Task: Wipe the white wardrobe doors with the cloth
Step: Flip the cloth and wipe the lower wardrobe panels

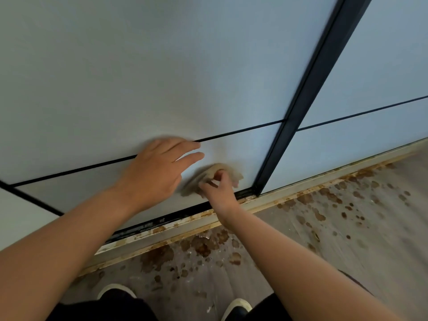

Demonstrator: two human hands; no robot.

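White wardrobe doors [162,77] rise above a stained floor [347,216], where the left hand [157,172], fingers spread, braces flat on the panel just above the right hand [220,191], which pinches a bunched beige cloth [229,171] against the lowest panel. Firm, overlapping strokes toward the dark frame [311,89] beyond the right hand would likely clean best, keeping clear of the rusty track [301,185] beneath it.

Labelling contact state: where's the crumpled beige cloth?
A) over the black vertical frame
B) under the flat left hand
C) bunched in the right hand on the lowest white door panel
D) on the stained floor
C: the right hand grips the crumpled beige cloth against the lowest white door panel; the left hand lies flat, holding nothing.
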